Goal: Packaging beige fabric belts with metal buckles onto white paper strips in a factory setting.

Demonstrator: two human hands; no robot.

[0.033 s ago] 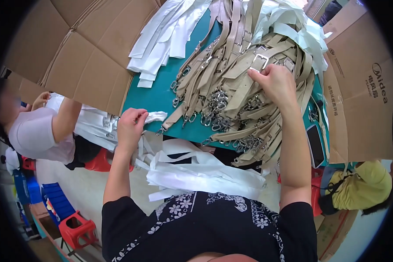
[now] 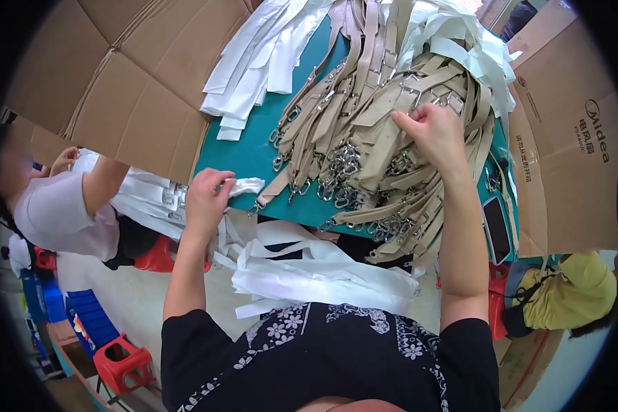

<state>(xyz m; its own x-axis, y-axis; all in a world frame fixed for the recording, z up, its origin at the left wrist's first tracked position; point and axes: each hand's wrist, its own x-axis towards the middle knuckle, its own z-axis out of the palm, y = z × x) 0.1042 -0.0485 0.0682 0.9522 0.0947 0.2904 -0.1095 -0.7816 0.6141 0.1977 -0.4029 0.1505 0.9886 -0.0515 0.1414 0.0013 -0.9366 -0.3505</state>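
Note:
A large heap of beige straps [image 2: 384, 147] with silver buckles and metal snap hooks lies on the green tabletop [image 2: 247, 154]. Over the right part of this heap, my right hand [image 2: 438, 134] is closed, thumb and forefinger close together near a silver buckle [image 2: 410, 85]. What its fingers hold, if anything, is hidden. At the table's near left edge, my left hand [image 2: 206, 199] is closed, its fingertips pinching the end of a crumpled white strip [image 2: 248, 185]. Just beside that strip, a beige strap end with a snap hook [image 2: 255, 208] reaches toward the table edge.
White strips [image 2: 254, 62] lie at the far left of the table, with more wrapping [image 2: 453, 31] at the far right. White strips [image 2: 316, 275] rest across my lap. Cardboard [image 2: 144, 75] walls both sides. A phone [image 2: 496, 230] lies at right. A co-worker [image 2: 69, 199] sits left, another [image 2: 570, 292] right.
The silver buckle near my right hand stood up by the fingertips and now lies lower on the heap, a little farther off. My left hand has barely moved.

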